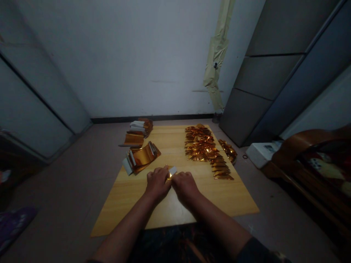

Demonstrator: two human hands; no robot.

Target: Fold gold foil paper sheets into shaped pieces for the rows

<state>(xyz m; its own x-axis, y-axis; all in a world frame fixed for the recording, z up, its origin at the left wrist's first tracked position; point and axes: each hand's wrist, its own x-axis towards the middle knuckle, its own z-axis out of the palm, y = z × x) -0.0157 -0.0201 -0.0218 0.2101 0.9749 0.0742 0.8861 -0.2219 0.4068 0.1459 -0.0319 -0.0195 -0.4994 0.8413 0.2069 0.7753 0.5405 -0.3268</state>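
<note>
Over the middle of the wooden board (164, 215), my left hand (158, 183) and my right hand (185, 185) meet around a small piece of gold foil paper (172, 171). Its pale underside and a shiny gold part show between them. Both hands are closed on it, though the fingertips are partly hidden. Up and to the left lies a stack of curled gold foil sheets (144, 156) with pale backs. Beyond my right hand, several folded gold foil pieces (201, 144) lie in overlapping rows, and a short row of pointed ones (221, 168) runs toward me.
Another pile of curled foil sheets (138, 129) sits at the board's far left corner. More folded foil (228, 150) is heaped beyond the right edge. A grey refrigerator (263, 73), a white box (261, 153) and a wooden seat (298, 168) stand at the right.
</note>
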